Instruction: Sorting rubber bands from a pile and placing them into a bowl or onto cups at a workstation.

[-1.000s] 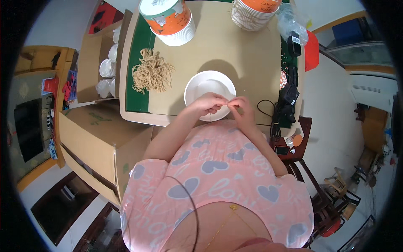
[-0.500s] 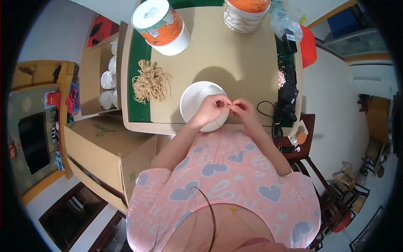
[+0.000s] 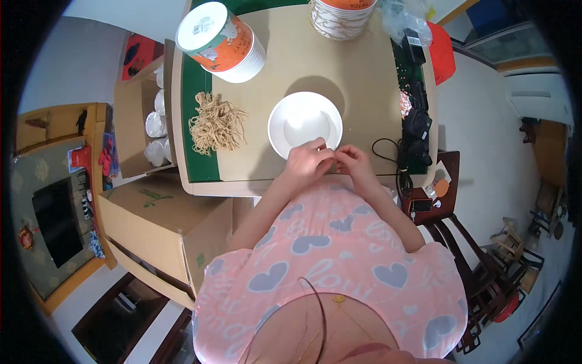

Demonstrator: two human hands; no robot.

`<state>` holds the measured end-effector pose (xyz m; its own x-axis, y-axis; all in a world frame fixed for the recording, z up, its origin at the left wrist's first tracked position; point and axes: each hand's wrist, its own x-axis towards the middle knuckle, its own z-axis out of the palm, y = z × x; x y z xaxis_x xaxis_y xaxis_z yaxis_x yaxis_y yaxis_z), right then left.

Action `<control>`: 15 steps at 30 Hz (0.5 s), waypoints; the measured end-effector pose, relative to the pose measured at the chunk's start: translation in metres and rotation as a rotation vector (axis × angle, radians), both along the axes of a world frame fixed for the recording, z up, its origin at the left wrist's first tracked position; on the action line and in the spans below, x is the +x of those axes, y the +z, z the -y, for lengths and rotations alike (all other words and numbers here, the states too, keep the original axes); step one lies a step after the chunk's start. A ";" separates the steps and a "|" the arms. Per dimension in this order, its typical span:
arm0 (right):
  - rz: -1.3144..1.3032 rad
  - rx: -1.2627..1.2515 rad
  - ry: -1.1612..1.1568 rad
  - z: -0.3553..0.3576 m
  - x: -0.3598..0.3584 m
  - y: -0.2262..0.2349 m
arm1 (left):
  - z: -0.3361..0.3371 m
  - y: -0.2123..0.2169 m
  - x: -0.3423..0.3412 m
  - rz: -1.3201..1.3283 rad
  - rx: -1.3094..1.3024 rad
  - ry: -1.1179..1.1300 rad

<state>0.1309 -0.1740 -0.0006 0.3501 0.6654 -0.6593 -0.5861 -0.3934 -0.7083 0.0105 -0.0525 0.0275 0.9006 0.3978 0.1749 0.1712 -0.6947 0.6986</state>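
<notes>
A white round paper bucket [image 3: 305, 121] stands in front of me with its mouth facing up and its inside showing. My left hand [image 3: 308, 161] is at its near rim, fingers bent and closed. Close beside it, my right hand [image 3: 356, 164] pinches thumb and finger together, and the two hands' fingertips nearly meet. Whatever lies between the fingertips is too small to make out. To the left, a loose heap of tan twine pieces [image 3: 217, 123] lies on the table.
A stack of orange-and-white paper buckets [image 3: 233, 51] stands at the far left of the table [image 3: 364, 91]. Another stack [image 3: 342, 21], with cords around it, is at the back. Black cables and adapters [image 3: 416, 124] line the right edge. Cardboard boxes [image 3: 163, 206] stand on the left.
The bucket has shifted away from me and its inside shows more fully. Both hands have come down to its near rim, fingers still together. The view has tilted slightly.
</notes>
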 end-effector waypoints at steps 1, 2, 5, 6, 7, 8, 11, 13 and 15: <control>-0.023 0.003 -0.028 0.000 -0.001 0.000 | -0.001 0.000 -0.001 -0.002 0.000 -0.003; -0.045 0.005 -0.055 0.000 -0.001 0.000 | -0.001 0.001 -0.001 0.023 0.020 0.003; 0.415 0.082 0.022 0.001 -0.010 -0.002 | -0.002 -0.001 -0.003 0.058 0.078 0.004; 0.414 0.081 0.021 0.002 -0.011 -0.005 | -0.001 -0.001 -0.004 0.068 0.118 0.000; 0.482 0.105 0.025 0.003 -0.011 -0.009 | -0.001 -0.001 -0.005 0.067 0.117 -0.002; 0.549 0.128 0.028 0.003 -0.012 -0.008 | -0.001 -0.002 -0.006 0.094 0.139 -0.011; 0.215 0.031 -0.037 0.000 -0.011 0.002 | 0.002 -0.003 -0.008 0.131 0.175 -0.038; 0.065 0.043 -0.076 0.001 -0.011 -0.002 | 0.003 -0.004 -0.008 0.142 0.190 -0.057; -0.086 0.056 -0.111 0.002 -0.013 -0.005 | 0.004 -0.005 -0.008 0.154 0.174 -0.051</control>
<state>0.1181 -0.1763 -0.0055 0.3671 0.6627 -0.6527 -0.6832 -0.2841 -0.6727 0.0026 -0.0569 0.0222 0.8763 0.3044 0.3735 0.0335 -0.8118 0.5830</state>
